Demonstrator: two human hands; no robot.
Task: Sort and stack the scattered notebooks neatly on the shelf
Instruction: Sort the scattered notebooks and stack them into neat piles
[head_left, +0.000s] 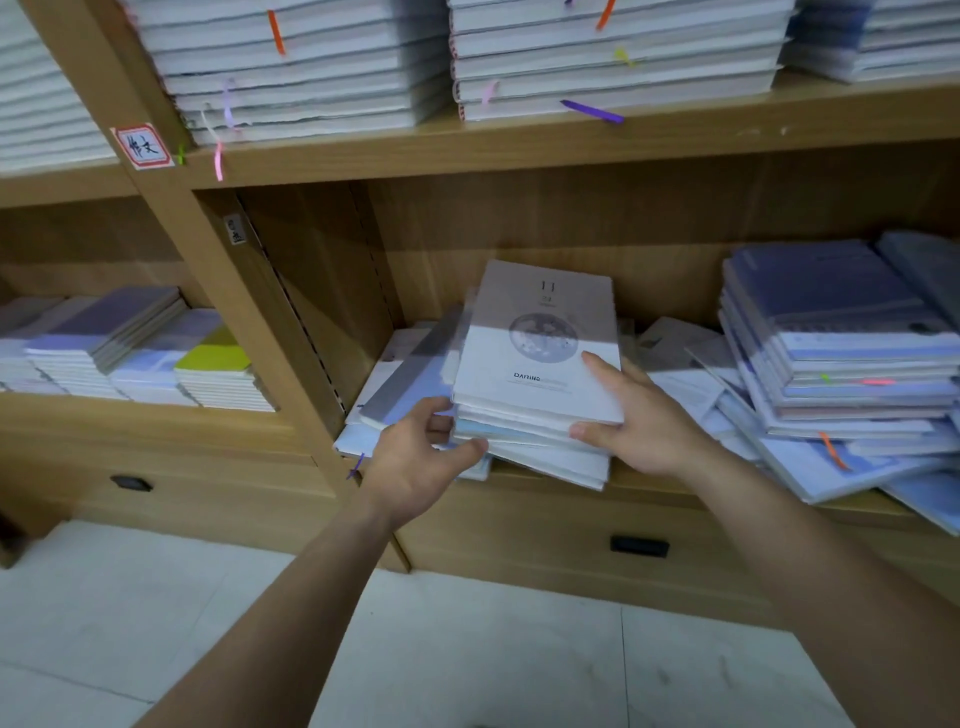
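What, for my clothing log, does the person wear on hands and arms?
Nothing visible: the left hand and right hand are ungloved, with no rings, watch or bracelet, and no sleeves in view.

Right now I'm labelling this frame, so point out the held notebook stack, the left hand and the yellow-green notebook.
held notebook stack (540, 343): head view, round picture on its top cover.
left hand (415, 460): head view, back of the hand.
yellow-green notebook (214, 356): head view, middle of its cover.

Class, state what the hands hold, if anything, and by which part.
A small stack of white rectangular notebooks: left hand grips its near-left corner, right hand its near-right corner.
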